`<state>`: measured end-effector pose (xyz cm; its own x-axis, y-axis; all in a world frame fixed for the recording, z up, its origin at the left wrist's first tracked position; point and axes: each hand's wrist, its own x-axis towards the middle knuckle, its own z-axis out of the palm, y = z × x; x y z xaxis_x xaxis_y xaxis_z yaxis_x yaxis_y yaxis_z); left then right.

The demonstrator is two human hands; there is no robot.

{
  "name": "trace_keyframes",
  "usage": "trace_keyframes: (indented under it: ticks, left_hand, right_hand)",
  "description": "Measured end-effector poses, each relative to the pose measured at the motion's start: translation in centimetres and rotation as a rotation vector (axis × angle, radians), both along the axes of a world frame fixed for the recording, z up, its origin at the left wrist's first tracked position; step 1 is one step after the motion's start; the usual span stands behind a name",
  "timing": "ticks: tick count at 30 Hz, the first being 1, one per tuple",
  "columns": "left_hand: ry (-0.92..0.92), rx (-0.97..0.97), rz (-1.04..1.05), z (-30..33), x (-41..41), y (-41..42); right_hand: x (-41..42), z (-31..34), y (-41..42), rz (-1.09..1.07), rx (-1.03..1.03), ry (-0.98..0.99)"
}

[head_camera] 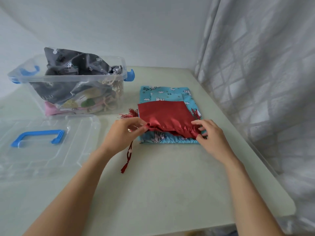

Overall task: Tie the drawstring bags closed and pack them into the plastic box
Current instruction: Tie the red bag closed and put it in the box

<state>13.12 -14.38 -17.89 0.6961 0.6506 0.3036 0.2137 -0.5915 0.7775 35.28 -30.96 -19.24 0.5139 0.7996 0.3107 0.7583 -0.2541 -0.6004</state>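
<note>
Red satin bag (pixel 167 116) lies flat on top of a blue printed bag (pixel 170 94), both on the bench (pixel 170 184) just right of the plastic box (pixel 76 82). Its gathered mouth faces the person, closed end toward the wall, so the long axis runs away from the person and slightly leftward. Left hand (pixel 122 132) pinches the mouth's left corner, fingers closed on the fabric; right hand (pixel 209 135) pinches the right corner likewise. One red cord (pixel 127 155) trails down from the left corner, tassel on the bench. Another tassel (pixel 131 114) sits at the bag's left edge. Step in hand, as I judge it: cinching the mouth before tying. Next move likely calls for finding both cord ends, pulling them outward, then knotting. Box already holds a grey bag (pixel 73 65) and others beneath; its lid (pixel 46 142) lies in front of the box.
</note>
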Motion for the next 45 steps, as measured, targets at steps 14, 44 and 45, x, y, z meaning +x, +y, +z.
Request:
trace_keyframes:
  ticks: [14,44,45]
  left_hand:
    - [-0.181,-0.233,0.207,0.3,-0.7,1.1]
    - [-0.528,-0.711,0.101,1.4,-2.3,3.2]
    - [-0.608,-0.782,0.082,1.6,-2.1,3.1]
  right_hand:
    - [0.3,-0.4,0.2,-0.013,-0.022,-0.157]
    - [1.4,1.3,-0.3,-0.194,0.240,0.125]
    - [1.3,1.3,-0.1,-0.214,0.254,0.150]
